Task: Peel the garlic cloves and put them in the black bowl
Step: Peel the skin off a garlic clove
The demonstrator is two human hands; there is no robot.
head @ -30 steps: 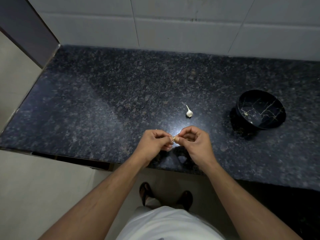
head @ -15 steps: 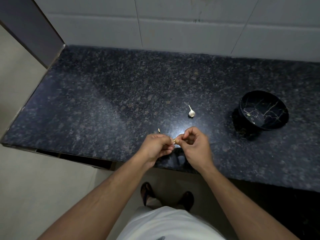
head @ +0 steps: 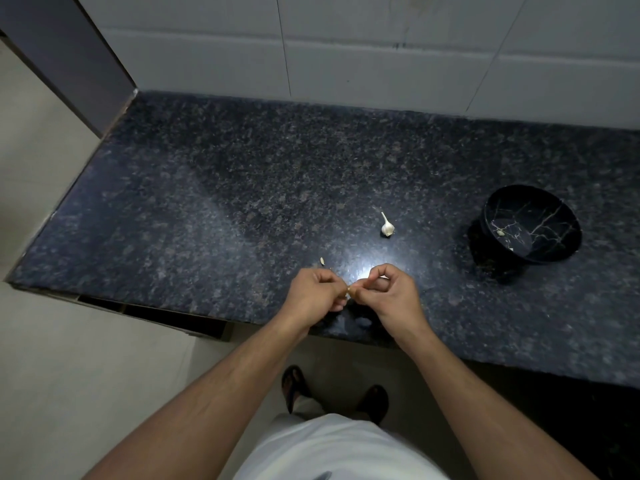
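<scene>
My left hand (head: pixel 317 292) and my right hand (head: pixel 388 294) meet over the front edge of the dark granite counter (head: pixel 242 202). Both pinch one small garlic clove (head: pixel 350 291) between their fingertips; most of it is hidden by the fingers. A white garlic bulb (head: pixel 387 227) with a thin stem lies on the counter beyond my hands. The black bowl (head: pixel 540 251) with pale marbled veins stands at the right and holds a pale clove (head: pixel 499 232). A scrap of peel (head: pixel 322 261) lies on the counter just beyond my left hand.
A white tiled wall (head: pixel 381 57) closes off the back of the counter. A dark panel (head: pixel 69 57) rises at the far left corner. Below the counter edge I see pale floor and my two feet in dark sandals (head: pixel 332 393).
A scrap of peel now lies on the counter beyond my left hand; it was absent a second ago. Both hands have stayed together on the clove.
</scene>
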